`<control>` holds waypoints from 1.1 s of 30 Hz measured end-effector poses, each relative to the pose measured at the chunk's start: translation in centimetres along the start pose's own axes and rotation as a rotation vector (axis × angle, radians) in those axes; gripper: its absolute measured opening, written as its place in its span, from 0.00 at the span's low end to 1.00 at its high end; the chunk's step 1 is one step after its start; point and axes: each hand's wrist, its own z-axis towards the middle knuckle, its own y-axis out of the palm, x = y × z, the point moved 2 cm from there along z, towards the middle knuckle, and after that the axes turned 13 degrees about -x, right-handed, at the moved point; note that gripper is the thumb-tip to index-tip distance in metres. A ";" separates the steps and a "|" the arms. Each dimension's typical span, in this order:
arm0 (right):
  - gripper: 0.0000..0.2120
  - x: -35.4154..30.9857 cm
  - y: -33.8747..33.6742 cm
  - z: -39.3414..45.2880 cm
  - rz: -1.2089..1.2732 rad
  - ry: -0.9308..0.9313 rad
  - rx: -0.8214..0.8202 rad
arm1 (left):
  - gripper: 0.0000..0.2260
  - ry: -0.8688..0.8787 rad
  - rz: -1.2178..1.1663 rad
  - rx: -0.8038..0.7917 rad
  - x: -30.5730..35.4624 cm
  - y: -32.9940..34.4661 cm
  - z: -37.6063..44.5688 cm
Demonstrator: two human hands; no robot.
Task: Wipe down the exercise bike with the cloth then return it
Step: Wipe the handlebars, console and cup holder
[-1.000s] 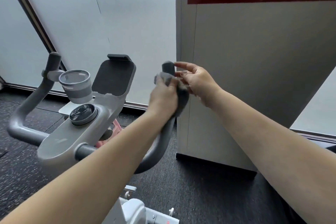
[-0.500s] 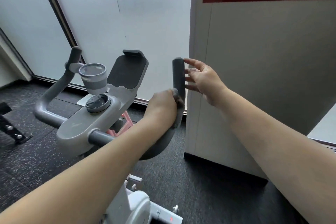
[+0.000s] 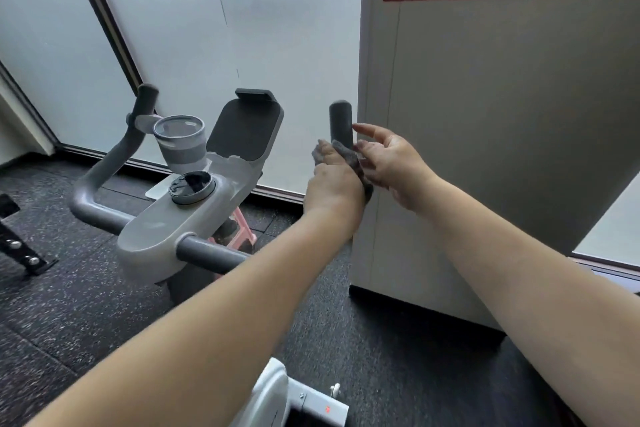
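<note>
Head cam, looking down at the bike [image 3: 166, 239] from the rider's side, and I'm mid-wipe on the right handlebar grip [image 3: 341, 123]. My left hand [image 3: 334, 180] is closed around the cloth [image 3: 348, 156], which is bunched against the grip just below its rounded top, so the fabric sits between palm and foam. Holding it wrapped like that makes sense to me since one pass covers most of the way round the bar. My right hand [image 3: 388, 159] is loosely open, fingers spread and curled toward the cloth from the other side, touching or almost touching it; I'd guess it's there to tuck the loose edge or steady the bar, can't say which. The white panel [image 3: 485, 149] stands right behind the grip, so there's little room on that side. Left grip [image 3: 147, 97], cup holder [image 3: 178, 139], tablet rest [image 3: 247, 128] and console dial [image 3: 191, 185] all look untouched from here, so I'd call this early in the job, with returning the cloth a long way off.
</note>
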 end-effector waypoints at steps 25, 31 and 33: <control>0.32 4.2 6.0 -3.6 -0.037 0.101 0.177 | 0.25 0.429 0.486 0.031 -7.8 1.1 -6.4; 0.35 4.7 7.3 -4.0 0.004 0.124 0.210 | 0.20 0.776 0.477 0.160 -13.1 -1.3 -8.9; 0.36 4.7 7.7 -4.1 0.010 0.125 0.239 | 0.21 0.848 0.518 0.154 -15.1 -2.4 -8.9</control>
